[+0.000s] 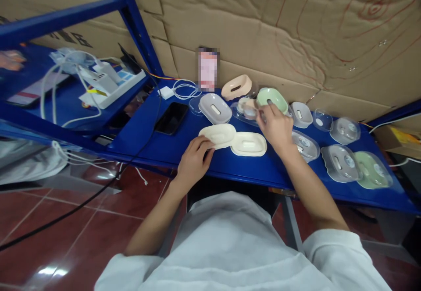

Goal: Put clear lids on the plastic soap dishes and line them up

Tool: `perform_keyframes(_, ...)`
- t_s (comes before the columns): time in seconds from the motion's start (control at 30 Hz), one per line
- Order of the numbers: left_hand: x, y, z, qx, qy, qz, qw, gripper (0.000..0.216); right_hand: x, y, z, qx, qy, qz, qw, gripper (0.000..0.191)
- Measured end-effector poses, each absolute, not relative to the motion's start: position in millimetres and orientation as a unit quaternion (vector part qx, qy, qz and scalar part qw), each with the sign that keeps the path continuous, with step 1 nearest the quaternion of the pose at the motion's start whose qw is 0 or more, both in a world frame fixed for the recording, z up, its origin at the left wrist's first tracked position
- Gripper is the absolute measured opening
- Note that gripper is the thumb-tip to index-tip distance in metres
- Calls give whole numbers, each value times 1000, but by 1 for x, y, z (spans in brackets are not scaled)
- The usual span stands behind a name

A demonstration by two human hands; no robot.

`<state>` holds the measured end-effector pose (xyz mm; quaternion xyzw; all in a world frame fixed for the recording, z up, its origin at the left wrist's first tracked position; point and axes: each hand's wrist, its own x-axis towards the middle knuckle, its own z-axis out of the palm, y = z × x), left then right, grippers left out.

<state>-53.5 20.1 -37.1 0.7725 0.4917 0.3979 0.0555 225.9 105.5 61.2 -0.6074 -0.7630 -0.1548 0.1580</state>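
Left hand [196, 157] pinches a cream dish [219, 135] beside its twin [249, 143]; right hand [275, 126], grip impossible to tell, is among clear lids [249, 111] near a green dish [275, 96]

Cream dishes [249, 144], peach dish [242, 83], green dish [277, 100], greyish-lilac dish [219, 112]; blue tabletop [179, 140]; brown cardboard [237, 23], red curved lines [376, 7].

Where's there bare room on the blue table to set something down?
Between the black phone and your left hand, and along the front edge below the two cream dishes. Crowded: the right end, with covered dishes, and behind the cream dishes.
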Motion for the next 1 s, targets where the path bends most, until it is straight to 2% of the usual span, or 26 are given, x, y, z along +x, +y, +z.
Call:
perform_keyframes(0.13, -54, 20, -39, 774, 487, 401, 49, 17, 270, 65, 31, -514, -836, -158, 107, 39)
perform_keyframes(0.23, -53, 20, -39, 775, 486, 402, 42, 17, 290, 47, 20, -497, -849, -150, 95, 37)
perform_keyframes(0.47, -52, 20, -39, 770, 498, 396, 42, 17, 293, 52, 30, -491, -852, -100, 154, 43)
perform_keyframes(0.67, -53, 20, -40, 771, 491, 404, 40, 18, 278, 103, 45, -563, -791, -153, 186, 55)
perform_keyframes(0.8, -54, 20, -40, 770, 479, 419, 45, 18, 279, 132, 48, -600, -771, -123, 175, 47)
perform_keyframes(0.9, -55, 18, -38, 773, 469, 423, 61, 18, 277, 126, 52, -610, -747, -106, 242, 47)
perform_keyframes(1.0, -59, 16, -32, 791, 443, 409, 106, 18, 267, 95, 51, -547, -782, -65, 292, 48)
